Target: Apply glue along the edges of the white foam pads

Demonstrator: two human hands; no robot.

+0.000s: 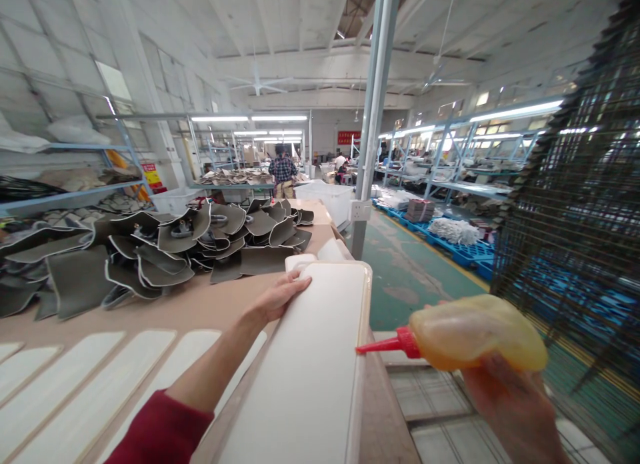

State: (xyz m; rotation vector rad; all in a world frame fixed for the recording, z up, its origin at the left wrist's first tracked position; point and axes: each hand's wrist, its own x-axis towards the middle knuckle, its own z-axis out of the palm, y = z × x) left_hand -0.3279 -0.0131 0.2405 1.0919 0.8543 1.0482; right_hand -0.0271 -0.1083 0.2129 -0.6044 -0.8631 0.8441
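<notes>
My right hand point(515, 391) is wrapped round a squeeze bottle point(480, 331) of yellowish liquid, tipped on its side. Its red nozzle point(383, 345) points left, the tip at the right edge of a long white panel point(305, 371) with rounded corners. A yellowish line runs along that panel's rim near the far right corner. At the far left edge, my left hand point(283, 296) grips the panel, with fingers on its top face; the underside of the grip is hidden. Other white panels point(125, 377) lie side by side on the brown table point(215, 304) to the left.
Dark grey curved pieces with white edges point(175, 251) are heaped across the table's left. A metal post point(370, 151) with a socket rises beyond the panel. Stacked wire racks point(560, 204) stand at right, near blue pallets point(450, 244). A person point(283, 171) stands far back.
</notes>
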